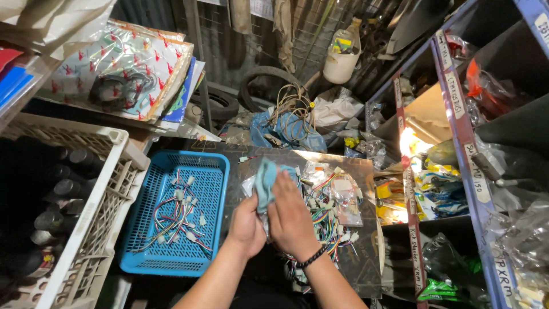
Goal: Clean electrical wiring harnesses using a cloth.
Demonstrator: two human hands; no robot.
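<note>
Cloth (264, 178), light blue and crumpled, sits between our two hands above the dark tabletop (251, 157). Our left hand (247, 224) has its fingers curled round the lower part of it; our right hand (290, 217) lies flat against it, fingers pressed together, a dark band at the wrist. Just right of the hands we see a heap of coloured wire harnesses (331, 209) with white plugs, some in clear bags. Left of us a blue plastic basket (150, 260) holds more such wires, and beside it stands a white crate (108, 189)
</note>
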